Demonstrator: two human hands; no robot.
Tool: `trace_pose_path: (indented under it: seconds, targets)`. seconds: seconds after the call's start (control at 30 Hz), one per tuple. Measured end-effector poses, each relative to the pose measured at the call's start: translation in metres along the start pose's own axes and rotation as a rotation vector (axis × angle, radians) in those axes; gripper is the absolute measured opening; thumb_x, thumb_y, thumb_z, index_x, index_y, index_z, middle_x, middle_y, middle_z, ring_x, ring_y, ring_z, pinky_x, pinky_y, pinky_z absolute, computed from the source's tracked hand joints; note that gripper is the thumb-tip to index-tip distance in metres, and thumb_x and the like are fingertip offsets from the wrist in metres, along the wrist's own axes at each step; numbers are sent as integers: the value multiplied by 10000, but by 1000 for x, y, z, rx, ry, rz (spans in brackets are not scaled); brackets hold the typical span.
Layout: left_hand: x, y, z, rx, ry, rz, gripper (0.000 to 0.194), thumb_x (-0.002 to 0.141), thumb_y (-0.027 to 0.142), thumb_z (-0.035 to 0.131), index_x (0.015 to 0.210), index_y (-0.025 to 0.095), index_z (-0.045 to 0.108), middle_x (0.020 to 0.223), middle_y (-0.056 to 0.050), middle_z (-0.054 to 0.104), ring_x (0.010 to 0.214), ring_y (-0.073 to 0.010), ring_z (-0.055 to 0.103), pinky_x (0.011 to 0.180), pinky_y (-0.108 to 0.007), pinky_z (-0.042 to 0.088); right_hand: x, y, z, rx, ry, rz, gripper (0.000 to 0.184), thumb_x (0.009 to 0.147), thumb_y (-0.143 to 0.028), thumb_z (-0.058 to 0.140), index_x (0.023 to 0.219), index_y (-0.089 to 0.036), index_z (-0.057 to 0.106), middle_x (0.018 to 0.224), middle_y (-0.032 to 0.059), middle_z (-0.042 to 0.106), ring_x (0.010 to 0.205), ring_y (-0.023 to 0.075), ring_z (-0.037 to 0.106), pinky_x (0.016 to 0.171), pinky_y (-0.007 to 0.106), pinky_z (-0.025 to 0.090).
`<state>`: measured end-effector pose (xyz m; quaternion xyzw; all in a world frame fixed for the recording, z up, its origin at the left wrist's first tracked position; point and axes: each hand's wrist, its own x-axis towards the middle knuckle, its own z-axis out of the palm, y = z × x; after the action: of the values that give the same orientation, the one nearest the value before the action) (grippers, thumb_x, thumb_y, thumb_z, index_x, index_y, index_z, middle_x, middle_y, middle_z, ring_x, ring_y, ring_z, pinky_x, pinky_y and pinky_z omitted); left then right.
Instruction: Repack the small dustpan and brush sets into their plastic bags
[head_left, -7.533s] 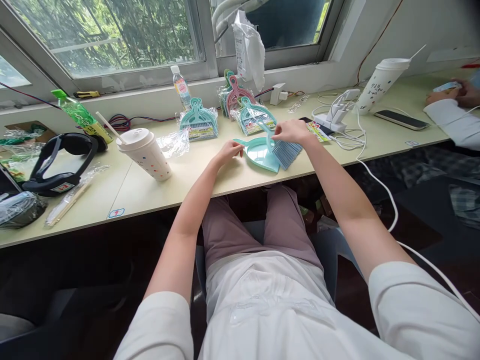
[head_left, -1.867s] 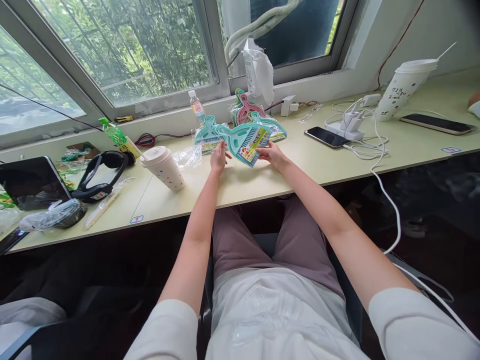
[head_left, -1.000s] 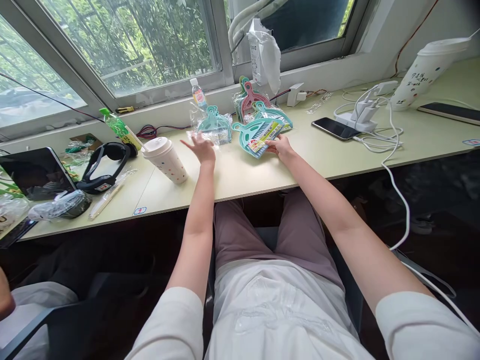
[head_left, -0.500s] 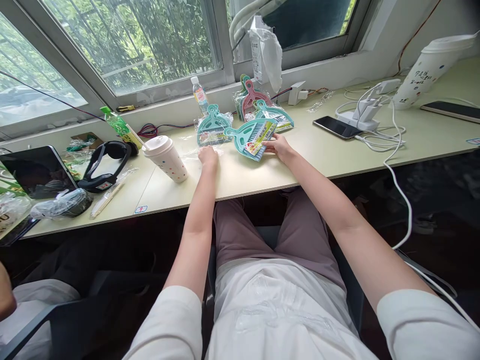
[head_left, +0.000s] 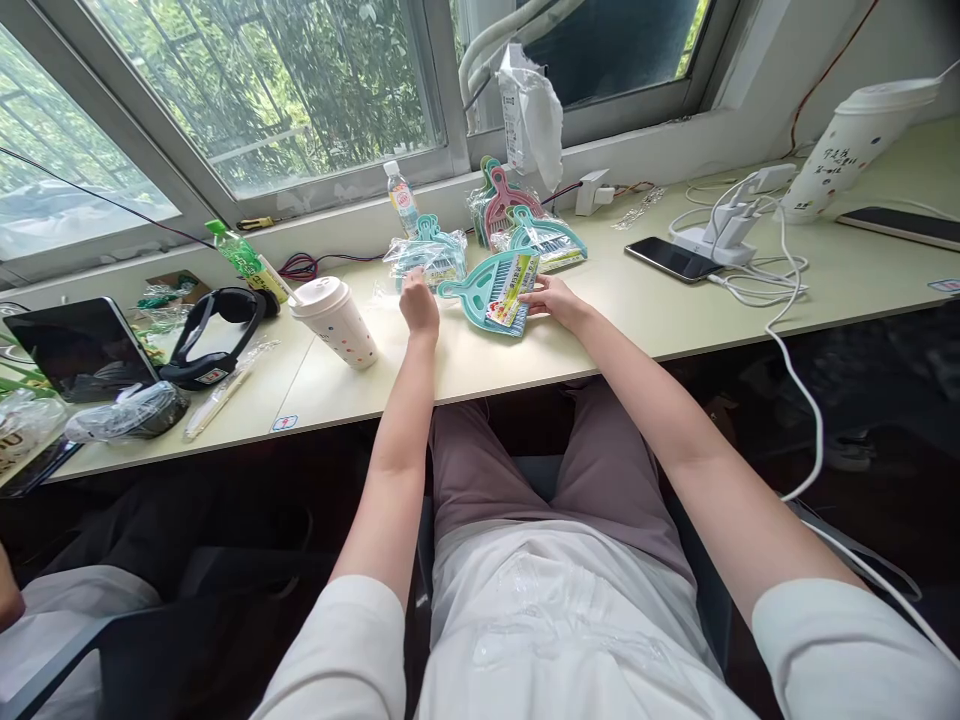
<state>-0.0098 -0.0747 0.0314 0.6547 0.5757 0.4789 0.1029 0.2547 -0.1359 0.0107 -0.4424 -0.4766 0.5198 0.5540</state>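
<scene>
In my right hand (head_left: 553,300) is a teal mini dustpan (head_left: 480,290) with a blue-bristled brush and a yellow label card, gripped by its wide edge. Its handle points left, tilted just above the desk. My left hand (head_left: 418,305) is closed in a pinch on a clear plastic bag (head_left: 401,262), crumpled in front of a second teal dustpan set (head_left: 439,258); the fingertips are partly hidden. Behind my right hand lies another teal dustpan set (head_left: 551,240). Pink and green dustpan sets (head_left: 506,200) stand against the wall.
A lidded paper cup (head_left: 337,320) stands left of my left hand. Farther left are a green bottle (head_left: 244,255), headphones (head_left: 214,335) and a tablet (head_left: 82,345). A phone (head_left: 671,258) and a charger with cables (head_left: 720,235) lie right. A co-worker's arm (head_left: 9,590) shows at lower left.
My left hand has lifted and turned upward, and the clear plastic has risen in front of the rear teal set. The dustpan in my right hand has shifted slightly left and down.
</scene>
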Motion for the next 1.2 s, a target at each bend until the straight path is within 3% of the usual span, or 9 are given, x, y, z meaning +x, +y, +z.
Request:
trace_pose_path:
  seconds: [0.2,0.4,0.5,0.6,0.67,0.73,0.83,0.97,1.2]
  targets:
    - [-16,22,7,-8,-260,203,407,1000,178,403,1347,191,615,1351,-141,657,1309,-301,581,1133,-437,435,0,-3,-3,41,45,-22,385,707,-60,801,1048,-169,659,924,62,785,789,220,762,858,453,681]
    - [-35,46,3,-5,-278,265,500,964,227,520,1462,271,497,1455,-111,593,1406,-308,499,1109,-448,468,-4,-5,-2,52,-32,-58,456,675,-134,866,1082,-166,662,980,88,788,894,264,767,888,471,670]
    - [-38,54,-5,23,-115,192,574,965,277,539,1523,271,404,1541,-130,501,1533,-316,330,1178,-525,396,-3,-4,-5,97,-5,-127,498,660,-206,899,1092,-188,654,1046,85,784,981,285,757,923,484,657]
    - [-34,55,-9,74,178,49,575,1004,294,465,1559,255,317,1607,-142,405,1586,-289,211,1243,-552,289,1,-4,-9,136,70,-172,532,651,-266,921,1094,-207,632,1073,84,777,1061,301,740,947,484,647]
    - [-25,51,-9,88,372,-65,555,1025,283,415,1564,242,287,1636,-142,355,1591,-262,201,1261,-525,264,2,-4,-10,144,112,-179,557,660,-296,921,1116,-225,610,1073,75,773,1102,305,728,941,476,651]
    - [-13,44,-7,22,454,-198,542,1040,275,383,1568,225,274,1642,-152,338,1574,-237,259,1247,-472,308,3,-4,-9,148,133,-182,576,678,-318,912,1148,-251,586,1070,55,770,1121,294,722,921,460,661]
    - [2,34,0,-293,197,-321,534,1070,322,342,1585,203,266,1589,-185,419,1470,-203,460,1142,-378,452,3,-5,-7,170,136,-193,563,689,-314,901,1149,-269,579,1059,34,768,1112,274,726,903,437,669]
    - [6,27,10,-675,-242,-222,522,1049,434,434,1544,278,376,1443,-122,609,1260,-186,655,1003,-340,556,2,-5,-5,174,90,-189,524,674,-281,900,1106,-253,605,1037,38,775,1085,272,734,917,458,661]
    - [-1,26,15,-719,-288,-228,518,962,440,608,1425,256,466,1305,-87,697,1099,-192,714,924,-333,599,-1,-4,-4,117,-7,-136,586,595,-229,930,1099,-205,631,1012,61,780,975,271,755,930,493,650]
